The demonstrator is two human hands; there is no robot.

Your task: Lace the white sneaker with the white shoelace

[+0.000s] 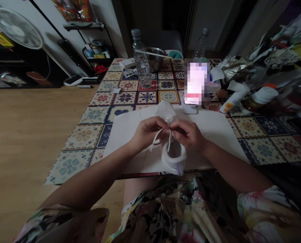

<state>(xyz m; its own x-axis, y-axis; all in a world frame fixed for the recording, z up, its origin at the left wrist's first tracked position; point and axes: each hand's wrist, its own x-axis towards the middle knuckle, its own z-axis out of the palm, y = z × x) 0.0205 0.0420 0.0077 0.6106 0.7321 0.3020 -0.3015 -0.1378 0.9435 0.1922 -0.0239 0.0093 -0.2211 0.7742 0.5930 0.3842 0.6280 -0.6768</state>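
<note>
A white shoe (174, 160) lies on a large white sheet (130, 135) at the table's near edge, its heel with a purple tab toward me and its toe pointing away. Over the shoe's tongue both hands meet. My left hand (151, 130) pinches a white shoelace (155, 136) between thumb and fingers. My right hand (188, 133) is closed at the same spot, its fingertips pinching the lace close to the left ones. Loose lace ends hang down over the shoe opening. The exact crossing of the lace is hidden behind the fingers.
Beyond the sheet a lit phone (196, 82) leans on a stand. Plastic bottles (142, 62) and a metal bowl (155, 59) stand at the back of the patterned table (89, 135). White bottles (260, 98) and clutter crowd the right side. A fan (17, 28) is at the far left.
</note>
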